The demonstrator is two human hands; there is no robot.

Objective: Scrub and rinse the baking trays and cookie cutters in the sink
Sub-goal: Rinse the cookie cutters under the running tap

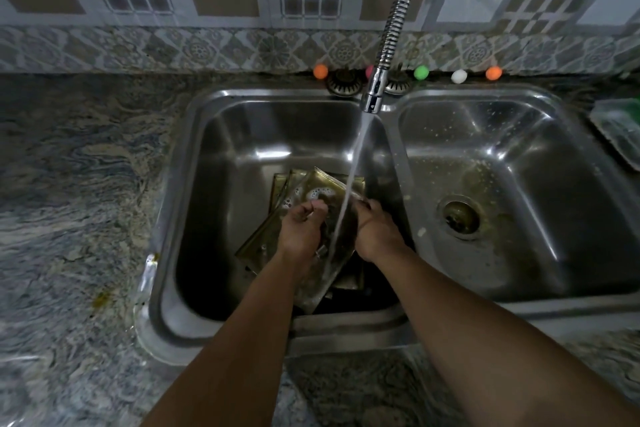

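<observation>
While water runs, the curled left hand point(303, 222) scrubs the tray point(311, 191); the right hand point(375, 229) grips its edge.

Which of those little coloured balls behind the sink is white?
The white ball, second from the right, between the green ball and the right-hand orange ball.

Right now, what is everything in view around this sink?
Steel double sink: one, silver, set in the counter.
Marbled stone counter: one, grey-blue, around the sink.
Coiled spring faucet: one, chrome, running water into the left basin.
Brass-toned baking trays: at least two, stacked in the left basin, top one soapy.
Small round balls: five, two orange, one pink, green, white, behind the sink.
Sink strainers: two, dark, back ledge.
Clear tray: one, right counter.
Left hand: curled over the top tray.
Right hand: grips its right edge.
</observation>
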